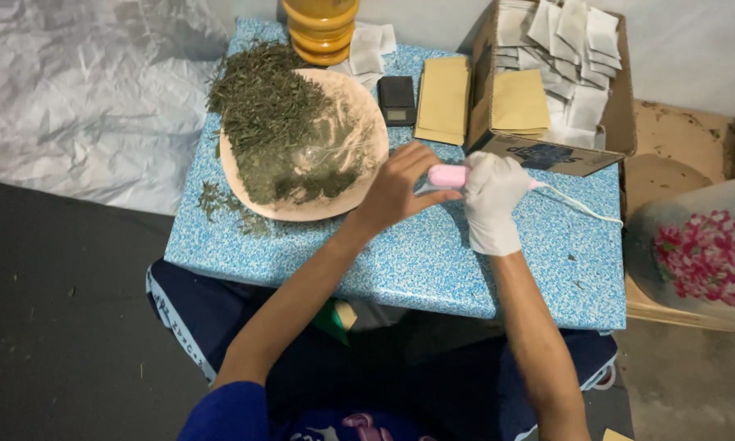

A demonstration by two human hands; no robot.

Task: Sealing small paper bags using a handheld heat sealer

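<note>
A crumpled sheet of pale plastic (81, 90) lay on the dark floor, well to the left of the low blue speckled table (400, 261). On the table's left part sat a round tan tray (359, 175) heaped with dried green leaves (273, 114); some leaves had spilled over the tray's left edge onto the tabletop. Behind the tray, at the table's far edge, stood a yellow ribbed jar (321, 28), with a few small white sachets (371, 51) just beside it. To the right of the tray rested a small black pocket scale (397, 100), and next to that a stack of tan envelopes (443, 100).

Near the table's middle the bare left hand (396, 189) was curled, its fingertips pinching something small and pale against the left end of a pink handheld tool (447, 175); what was pinched could not be made out. The right hand (490, 200), in a white glove, was closed around the tool's body. A white cord (580, 208) ran from the tool rightward across the table.

At the table's far right corner an open cardboard box (559, 147) held more tan envelopes and many white sachets. Off the table's right edge stood a pale rounded container (698, 253) with red flowers painted on it.
</note>
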